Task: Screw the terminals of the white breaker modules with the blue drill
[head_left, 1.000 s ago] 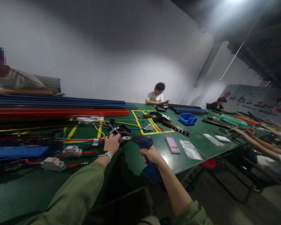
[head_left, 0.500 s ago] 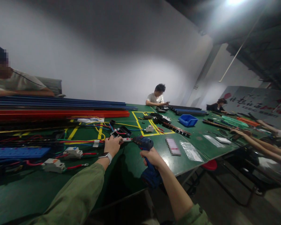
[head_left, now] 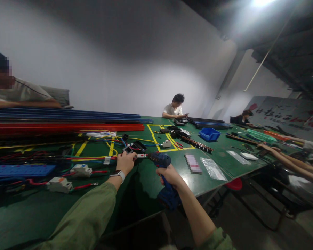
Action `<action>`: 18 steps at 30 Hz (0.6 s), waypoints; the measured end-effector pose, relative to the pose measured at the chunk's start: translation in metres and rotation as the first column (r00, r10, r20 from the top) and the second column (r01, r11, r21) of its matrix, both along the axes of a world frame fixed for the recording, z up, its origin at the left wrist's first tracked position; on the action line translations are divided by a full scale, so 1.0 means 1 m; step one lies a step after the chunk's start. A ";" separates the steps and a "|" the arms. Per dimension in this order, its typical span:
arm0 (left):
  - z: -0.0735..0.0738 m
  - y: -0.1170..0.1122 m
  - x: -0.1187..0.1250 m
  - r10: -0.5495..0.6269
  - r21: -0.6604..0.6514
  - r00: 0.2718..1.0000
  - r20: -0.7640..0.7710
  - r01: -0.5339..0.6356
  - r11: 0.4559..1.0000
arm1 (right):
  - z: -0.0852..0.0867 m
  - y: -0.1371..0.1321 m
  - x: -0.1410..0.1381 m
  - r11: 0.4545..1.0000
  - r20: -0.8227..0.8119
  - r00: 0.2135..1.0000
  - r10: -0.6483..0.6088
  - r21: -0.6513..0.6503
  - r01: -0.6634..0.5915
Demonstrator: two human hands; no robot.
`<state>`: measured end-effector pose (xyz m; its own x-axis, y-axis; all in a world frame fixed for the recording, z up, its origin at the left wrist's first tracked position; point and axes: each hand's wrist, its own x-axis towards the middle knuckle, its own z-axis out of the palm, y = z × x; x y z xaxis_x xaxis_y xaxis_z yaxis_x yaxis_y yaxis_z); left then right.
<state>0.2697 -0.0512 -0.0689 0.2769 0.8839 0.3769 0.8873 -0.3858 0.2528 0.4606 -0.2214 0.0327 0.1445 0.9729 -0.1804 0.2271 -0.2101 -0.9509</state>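
My right hand (head_left: 169, 173) is closed round the grip of a blue cordless drill (head_left: 167, 192), which points left. The drill's tip meets or nearly touches the right end of a small white part with a red mark (head_left: 141, 156); actual contact cannot be made out. My left hand (head_left: 125, 162), wearing a watch (head_left: 119, 174), is closed on that part, and its fingers hide the rest of it. Just behind lies a black housing (head_left: 139, 146) with wires. Two white circuit breakers (head_left: 59, 184) with red leads lie left of my left hand.
Long red channels (head_left: 94, 127) and blue ones run along the far left. A blue power strip (head_left: 22, 170) lies at left. Further right are a blue bin (head_left: 209, 134), a phone-like slab (head_left: 192, 164) and a plastic bag (head_left: 213, 169). Several people sit round the green table (head_left: 146, 194).
My hands, the drill and the white part stay almost in place. At the far right, a co-worker's arms have shifted slightly.
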 end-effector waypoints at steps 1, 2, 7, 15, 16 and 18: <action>0.000 0.000 0.000 -0.003 0.003 1.000 0.000 0.003 1.000 | 0.000 0.000 0.000 1.000 -0.003 1.000 -0.001 0.000 0.001; 0.000 0.001 0.000 -0.006 0.007 1.000 0.000 0.006 1.000 | 0.001 -0.001 0.000 1.000 -0.009 1.000 -0.005 0.000 0.005; 0.002 0.000 -0.001 -0.002 -0.005 1.000 -0.009 0.002 1.000 | 0.004 -0.003 -0.001 1.000 -0.011 1.000 -0.016 -0.009 0.015; 0.004 -0.002 0.000 0.000 -0.021 1.000 -0.005 0.000 1.000 | 0.009 -0.004 -0.002 1.000 -0.008 1.000 -0.020 -0.021 0.020; 0.004 -0.002 0.000 0.001 -0.025 1.000 -0.005 -0.001 1.000 | 0.008 -0.003 -0.002 1.000 -0.006 1.000 -0.020 -0.015 0.020; 0.005 -0.002 0.000 0.003 -0.027 1.000 -0.006 -0.003 1.000 | 0.006 -0.002 -0.001 1.000 -0.005 1.000 -0.013 0.002 0.013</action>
<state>0.2695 -0.0533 -0.0641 0.2766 0.8946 0.3510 0.8899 -0.3763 0.2578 0.4593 -0.2234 0.0386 0.1566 0.9712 -0.1795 0.2195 -0.2114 -0.9524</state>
